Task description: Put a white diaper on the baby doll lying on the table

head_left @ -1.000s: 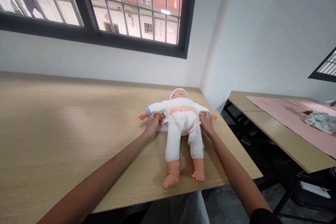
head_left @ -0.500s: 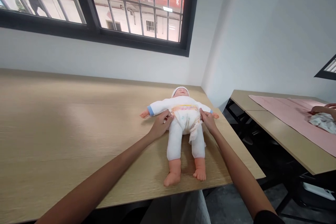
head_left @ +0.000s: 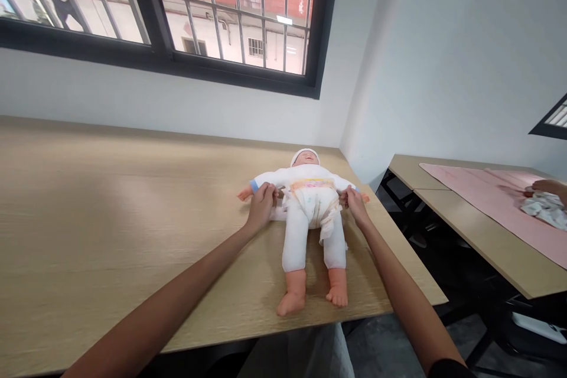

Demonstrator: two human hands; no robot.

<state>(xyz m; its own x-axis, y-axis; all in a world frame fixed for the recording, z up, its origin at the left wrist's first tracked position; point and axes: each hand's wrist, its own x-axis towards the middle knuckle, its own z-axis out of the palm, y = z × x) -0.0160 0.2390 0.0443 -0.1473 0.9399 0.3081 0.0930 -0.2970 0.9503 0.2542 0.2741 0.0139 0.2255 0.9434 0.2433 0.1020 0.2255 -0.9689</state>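
A baby doll [head_left: 296,248] in white clothes and a white cap lies on its back on the wooden table [head_left: 133,218], feet toward me. A diaper [head_left: 315,201] with a coloured waistband covers its hips. My left hand [head_left: 263,207] is closed on the diaper's side tab, pulled out beside the hip on the left. On the other side my right hand [head_left: 355,204] pinches the diaper's edge near the doll's cuff. A loose, crumpled flap hangs over the doll's thigh on the right.
A barred window [head_left: 234,12] is in the wall behind the table. To the right, past a gap, stands another table [head_left: 478,221] with a pink cloth [head_left: 478,195]. There a person's hand [head_left: 549,187] touches a crumpled white cloth [head_left: 544,207].
My left hand has moved outward to the left, stretching the tab away from the doll's hip. My right hand has shifted slightly outward to the right. The other person's hand has moved a little.
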